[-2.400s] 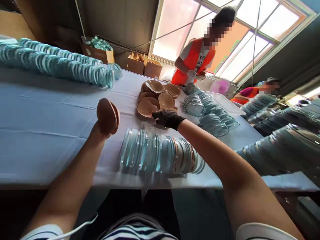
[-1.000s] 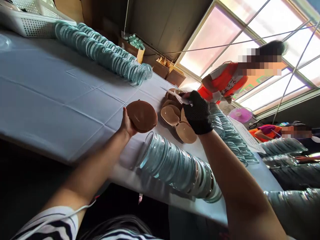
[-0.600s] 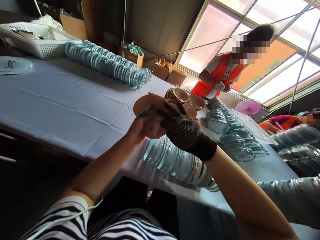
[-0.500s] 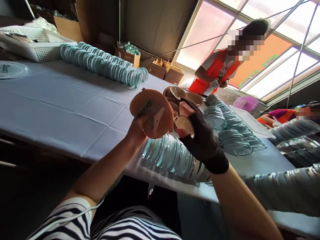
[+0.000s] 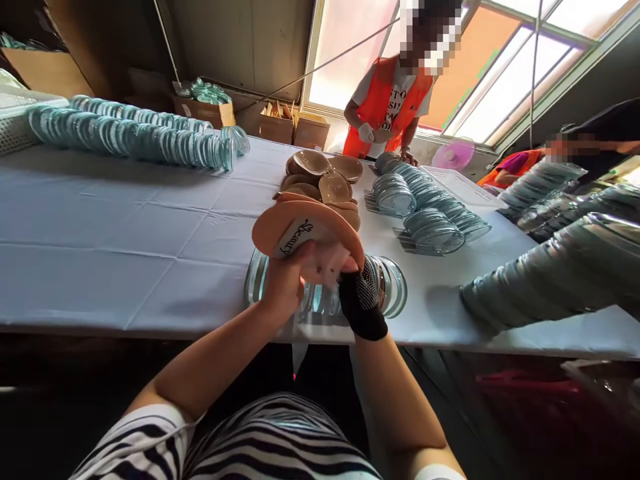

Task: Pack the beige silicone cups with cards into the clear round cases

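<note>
A tan, rounded bra cup (image 5: 270,227) is tilted up in front of me. A clear film with dark "beauty" lettering lies across its face. My bare left hand (image 5: 287,280) grips the lower left of it, thumb on the film. At the lower right edge, my right hand (image 5: 361,293), in a black dotted glove with bare fingertips, pinches the cup and film; part of its fingers is hidden. Just beyond lies a pile of shiny brown cups (image 5: 336,188). Under my hands runs a row of clear plastic shells (image 5: 393,287), partly covered by them.
Long rows of clear shells (image 5: 135,137) lie at the back left beside a white basket (image 5: 15,123). More stacked shells (image 5: 433,230) stand right of the pile, and a tall stack (image 5: 550,280) lies farther right. A person in an orange vest (image 5: 383,100) stands across the white-covered table (image 5: 165,247).
My right hand has come left from beside the brown pile and closed on the cup's edge. The cup has tipped and the film now shows more. My view has swung right.
</note>
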Demonstrator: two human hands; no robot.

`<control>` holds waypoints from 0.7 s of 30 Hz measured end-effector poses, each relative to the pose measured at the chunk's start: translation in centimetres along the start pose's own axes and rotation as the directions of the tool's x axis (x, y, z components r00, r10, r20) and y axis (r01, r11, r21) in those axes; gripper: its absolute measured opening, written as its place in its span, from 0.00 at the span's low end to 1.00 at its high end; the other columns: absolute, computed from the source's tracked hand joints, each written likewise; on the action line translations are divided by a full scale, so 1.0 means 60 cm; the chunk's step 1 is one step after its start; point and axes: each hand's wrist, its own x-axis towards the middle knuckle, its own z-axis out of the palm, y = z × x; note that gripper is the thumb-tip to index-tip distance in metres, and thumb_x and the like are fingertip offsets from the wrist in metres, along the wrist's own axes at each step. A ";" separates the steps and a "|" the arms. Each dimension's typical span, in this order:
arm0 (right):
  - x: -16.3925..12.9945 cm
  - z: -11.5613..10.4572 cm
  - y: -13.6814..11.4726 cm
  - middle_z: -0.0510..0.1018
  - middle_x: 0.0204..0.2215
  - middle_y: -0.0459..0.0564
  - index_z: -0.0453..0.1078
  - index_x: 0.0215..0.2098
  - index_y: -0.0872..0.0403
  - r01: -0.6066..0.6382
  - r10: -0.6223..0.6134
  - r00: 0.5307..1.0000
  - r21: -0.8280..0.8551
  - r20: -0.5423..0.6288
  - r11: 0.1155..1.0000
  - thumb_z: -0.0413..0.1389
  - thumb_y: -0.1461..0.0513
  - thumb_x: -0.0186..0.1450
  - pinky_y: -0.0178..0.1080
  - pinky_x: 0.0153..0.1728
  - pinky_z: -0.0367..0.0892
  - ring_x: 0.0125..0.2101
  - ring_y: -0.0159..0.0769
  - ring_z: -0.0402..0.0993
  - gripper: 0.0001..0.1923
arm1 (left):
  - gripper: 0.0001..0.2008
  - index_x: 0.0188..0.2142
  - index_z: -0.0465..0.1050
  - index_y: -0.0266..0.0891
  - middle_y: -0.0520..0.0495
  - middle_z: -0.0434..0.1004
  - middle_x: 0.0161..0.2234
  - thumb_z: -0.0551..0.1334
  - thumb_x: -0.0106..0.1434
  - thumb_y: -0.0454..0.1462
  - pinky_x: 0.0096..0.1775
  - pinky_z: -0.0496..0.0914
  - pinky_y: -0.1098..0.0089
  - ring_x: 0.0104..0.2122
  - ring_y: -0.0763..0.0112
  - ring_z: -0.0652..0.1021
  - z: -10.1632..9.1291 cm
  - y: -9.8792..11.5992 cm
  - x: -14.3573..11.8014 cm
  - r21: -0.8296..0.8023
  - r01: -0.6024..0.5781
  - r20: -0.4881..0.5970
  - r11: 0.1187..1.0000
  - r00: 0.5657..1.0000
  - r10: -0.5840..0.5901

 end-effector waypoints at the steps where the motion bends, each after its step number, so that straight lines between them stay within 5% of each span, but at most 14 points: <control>1: -0.002 -0.002 -0.009 0.70 0.61 0.52 0.63 0.62 0.47 -0.015 0.015 1.000 0.102 0.007 0.995 0.47 0.39 0.67 0.51 0.58 0.69 0.61 0.45 0.67 0.33 | 0.15 0.42 0.79 0.43 0.49 0.82 0.42 0.73 0.54 0.36 0.44 0.76 0.67 0.43 0.64 0.81 0.001 -0.003 0.000 -0.005 0.005 -0.002 1.000 1.000 -0.005; 4: -0.007 0.002 -0.029 0.64 0.66 0.53 0.54 0.69 0.47 -0.016 0.022 0.999 0.213 -0.024 0.977 0.54 0.38 0.63 0.49 0.60 0.68 0.64 0.46 0.63 0.42 | 0.18 0.44 0.78 0.42 0.48 0.83 0.40 0.74 0.53 0.40 0.41 0.77 0.67 0.41 0.64 0.82 0.007 -0.014 0.001 -0.041 0.073 -0.058 0.997 0.995 -0.075; 10: 0.002 0.014 -0.034 0.67 0.63 0.56 0.51 0.70 0.49 0.056 -0.057 0.985 -0.011 -0.164 0.998 0.57 0.48 0.66 0.49 0.62 0.66 0.62 0.44 0.67 0.38 | 0.17 0.49 0.76 0.42 0.47 0.83 0.44 0.69 0.61 0.42 0.42 0.77 0.70 0.41 0.66 0.82 0.018 -0.039 0.000 -0.194 0.243 -0.166 0.950 0.947 -0.276; 16: -0.001 0.014 -0.028 0.70 0.61 0.57 0.41 0.72 0.48 0.099 -0.093 0.986 0.033 -0.135 0.995 0.61 0.42 0.60 0.52 0.65 0.61 0.62 0.45 0.67 0.52 | 0.10 0.44 0.76 0.39 0.47 0.83 0.38 0.65 0.65 0.40 0.34 0.76 0.73 0.34 0.69 0.82 0.023 -0.037 0.006 -0.237 0.306 -0.188 0.922 0.917 -0.352; 21: -0.007 0.002 -0.027 0.64 0.65 0.55 0.49 0.70 0.47 -0.078 0.087 0.996 0.210 -0.033 0.975 0.64 0.45 0.57 0.54 0.66 0.58 0.65 0.48 0.61 0.50 | 0.15 0.43 0.76 0.40 0.46 0.82 0.36 0.68 0.61 0.45 0.29 0.74 0.69 0.29 0.66 0.81 0.016 -0.027 0.001 -0.175 0.251 -0.009 0.952 0.966 -0.257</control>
